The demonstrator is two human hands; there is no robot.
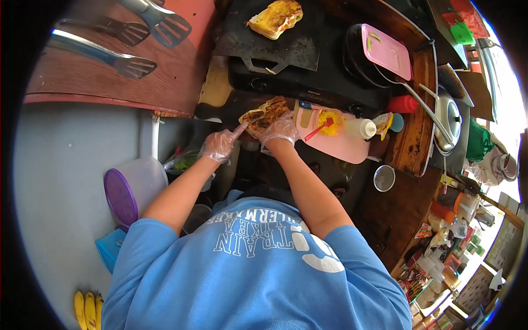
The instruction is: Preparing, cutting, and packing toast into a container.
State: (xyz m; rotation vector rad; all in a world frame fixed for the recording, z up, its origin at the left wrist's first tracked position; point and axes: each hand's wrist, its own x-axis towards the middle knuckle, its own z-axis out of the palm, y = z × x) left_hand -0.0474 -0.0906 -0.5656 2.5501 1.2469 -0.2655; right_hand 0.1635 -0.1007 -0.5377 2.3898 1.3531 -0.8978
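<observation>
A browned toasted sandwich (267,113) lies before me at the front of the stove, its surface dark in patches. My right hand (280,128), in a clear plastic glove, grips its near right side. My left hand (220,144), gloved the same way, reaches its left end with the index finger stretched out. A thin line runs from that fingertip over the bread; whether it is a blade cannot be made out. Another toasted sandwich (277,20) rests on the black griddle plate (288,51) beyond. Right of my hands lies a pink cutting board (350,150).
On the board are a yellow spread (326,117) with a red spatula (317,131) and a white squeeze bottle (361,128). A pink tray (385,51) sits over a black pan (354,62) with a protruding handle. Slotted turners (136,67) lie left. A purple-lidded container (119,197) stands below.
</observation>
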